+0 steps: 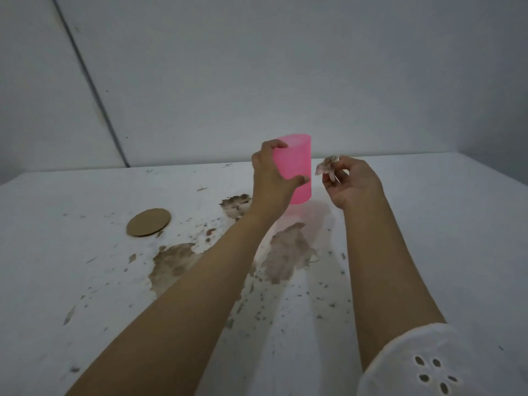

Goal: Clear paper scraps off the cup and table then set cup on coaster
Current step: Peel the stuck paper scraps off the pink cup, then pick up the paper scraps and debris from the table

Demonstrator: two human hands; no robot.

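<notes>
Head view: the left hand (271, 178) grips the pink cup (297, 167) over the stained table (85, 281). The right hand (354, 184) pinches a crumpled paper scrap (327, 167) just beside it; the coaster (148, 222) lies well apart, leftward.

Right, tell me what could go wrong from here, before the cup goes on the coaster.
1. The right hand pinches the crumpled paper scrap at the fingertips only, close beside the pink cup; it could drop onto the table.
2. The left hand grips the cup one-handed, and the round brown coaster lies well off to the left; the cup may land off-centre.
3. Brown patches fleck the table, so small scraps might be missed.
</notes>
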